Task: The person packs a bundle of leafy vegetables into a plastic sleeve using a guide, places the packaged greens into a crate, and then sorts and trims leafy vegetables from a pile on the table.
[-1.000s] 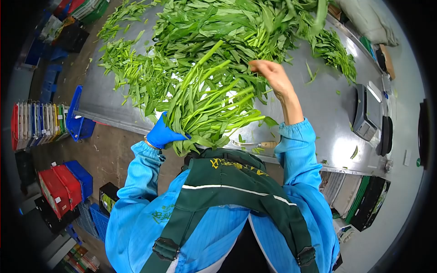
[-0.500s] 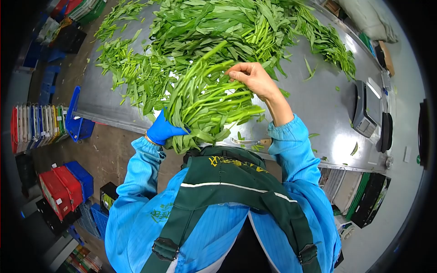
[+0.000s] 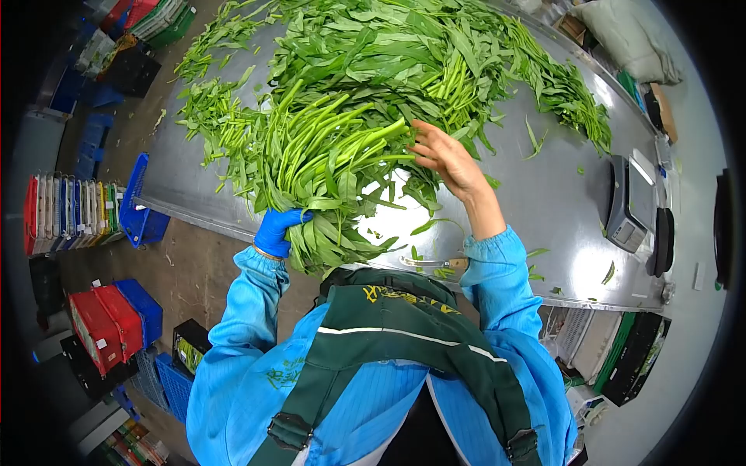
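My left hand (image 3: 280,231), in a blue glove, is closed around the leafy lower part of a bunch of water spinach (image 3: 330,147). The cut stems fan up and to the right above the glove, and the leaves hang toward my apron. Just right of the stem ends is my bare right hand (image 3: 451,161), its fingers apart with nothing visible in them. Behind the bunch, a large heap of water spinach (image 3: 388,50) covers the back of the metal table (image 3: 544,233). A knife with a wooden handle (image 3: 457,264) lies at the near edge, by my right sleeve.
A scale (image 3: 631,203) stands at the table's right end. Loose stems and leaves (image 3: 217,116) are scattered on the left side. A blue crate (image 3: 144,217) sits beyond the left edge, with stacked crates (image 3: 78,213) past it. Red crates (image 3: 105,330) are on the floor.
My right hand has moved off the stems and its fingers have opened. The bunch has swung left and more upright, its stems now closer together, still in my left hand.
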